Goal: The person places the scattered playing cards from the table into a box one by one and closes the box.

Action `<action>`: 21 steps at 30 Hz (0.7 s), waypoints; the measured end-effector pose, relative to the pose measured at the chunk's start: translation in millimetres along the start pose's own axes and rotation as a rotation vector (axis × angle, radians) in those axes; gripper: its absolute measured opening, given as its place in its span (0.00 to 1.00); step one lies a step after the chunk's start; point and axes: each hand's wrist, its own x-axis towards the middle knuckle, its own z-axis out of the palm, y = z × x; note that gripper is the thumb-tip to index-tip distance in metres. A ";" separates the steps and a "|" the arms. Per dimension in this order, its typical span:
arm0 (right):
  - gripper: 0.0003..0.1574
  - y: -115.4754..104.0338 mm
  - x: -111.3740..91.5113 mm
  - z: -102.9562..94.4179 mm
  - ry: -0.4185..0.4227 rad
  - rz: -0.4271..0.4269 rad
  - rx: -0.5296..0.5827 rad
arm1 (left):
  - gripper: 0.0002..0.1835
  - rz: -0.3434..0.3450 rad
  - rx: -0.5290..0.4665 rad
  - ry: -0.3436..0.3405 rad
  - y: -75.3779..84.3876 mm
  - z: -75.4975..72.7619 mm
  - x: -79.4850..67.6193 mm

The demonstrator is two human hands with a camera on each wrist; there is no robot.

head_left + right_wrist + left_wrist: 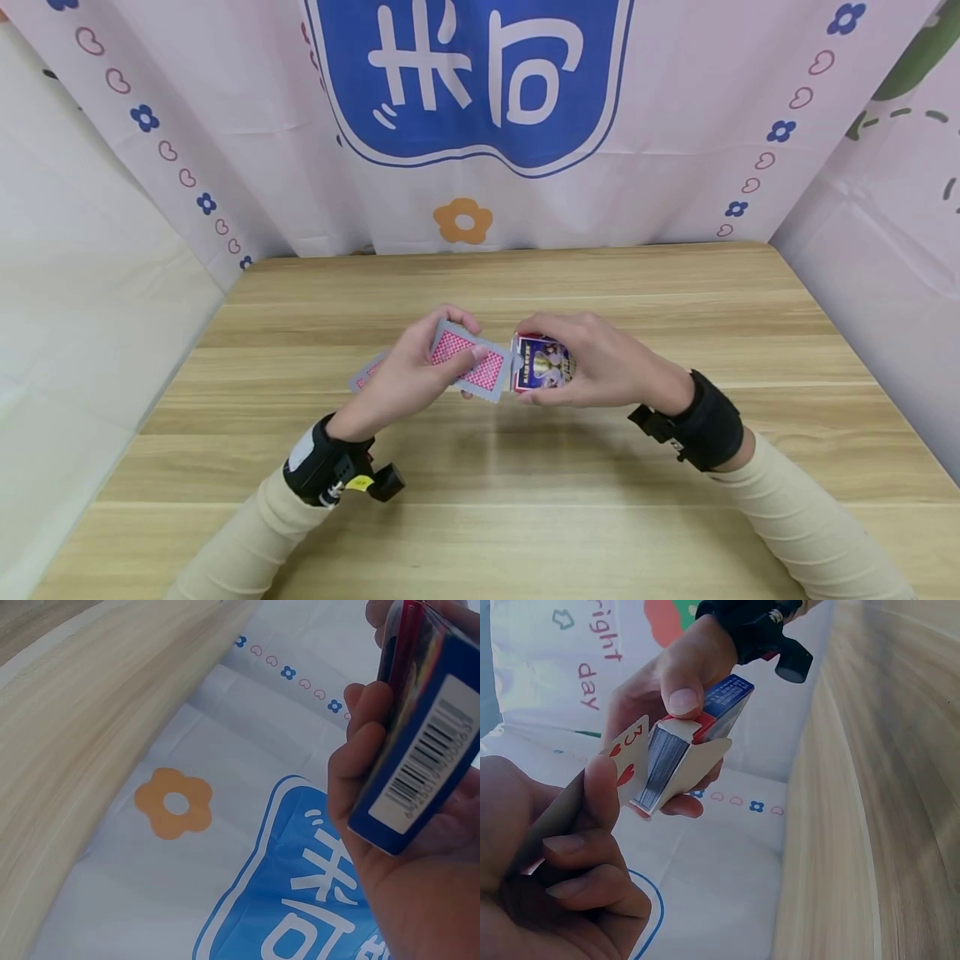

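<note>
Head: the left hand (pixel 416 367), angled inward, pinches pink-backed cards (pixel 490 372), its fingers covering part; the right hand (pixel 603 358) curls its fingers round the card box (pixel 543 364) above the tabletop (pixel 510 508). Left wrist: fingers hide most card faces. Right wrist: the box is cut off

Bare tabletop (pixel 510 525) opens between left sleeve (pixel 251 537) and right sleeve (pixel 810 521); beyond, left hand (pixel 412 362), playing cards (pixel 491 375), card box (pixel 538 365) and right hand (pixel 606 360) block the middle, a curtain (pixel 540 204) the back.
</note>
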 end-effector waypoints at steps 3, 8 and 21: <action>0.36 -0.1 -0.1 0.0 -0.009 -0.008 0.009 | 0.10 0.011 -0.006 0.001 -4.4 1.1 1.1; 0.35 -0.6 0.1 1.7 -0.028 -0.016 0.036 | 0.10 0.035 -0.027 -0.009 -12.1 4.9 2.8; 0.37 -3.1 1.3 8.1 -0.015 -0.001 0.034 | 0.10 0.072 -0.009 0.084 -3.8 14.9 -0.7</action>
